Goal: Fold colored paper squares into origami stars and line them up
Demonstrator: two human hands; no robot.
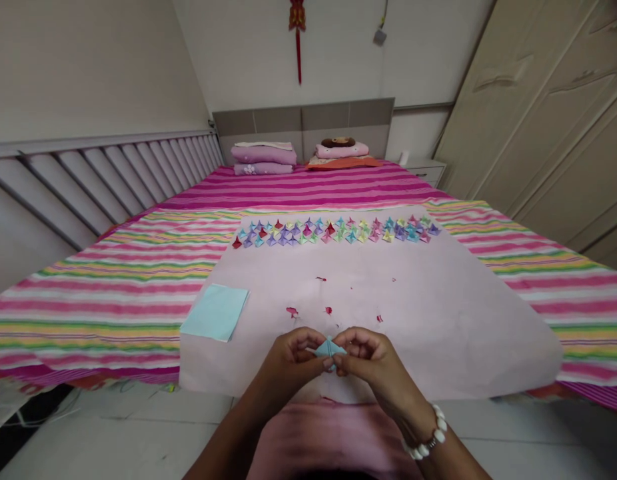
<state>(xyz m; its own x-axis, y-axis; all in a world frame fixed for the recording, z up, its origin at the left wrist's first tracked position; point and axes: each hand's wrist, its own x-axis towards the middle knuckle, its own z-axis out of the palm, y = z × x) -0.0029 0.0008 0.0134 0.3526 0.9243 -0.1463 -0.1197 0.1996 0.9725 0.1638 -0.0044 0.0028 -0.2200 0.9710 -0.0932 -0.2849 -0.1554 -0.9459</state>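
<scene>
A small light-blue folded paper piece (330, 347) is pinched between both hands near the front edge of the bed. My left hand (299, 359) grips its left side with thumb and fingers. On the other side, my right hand (362, 355) closes on it in the same way, with a white bead bracelet at the wrist. A stack of light-blue square paper (216, 312) lies to the left of the hands. Farther back, rows of small folded paper figures (308, 230) in many colours stand across the pale sheet (438, 300).
Several holes or torn spots (292, 311) in the pale sheet show red. The sheet lies on a striped bedspread (113, 287). Folded purple bedding (264, 157) and pink bedding (341, 151) sit by the headboard (348, 120). A bed rail (113, 173) runs along the left; a wardrobe (538, 120) stands at right.
</scene>
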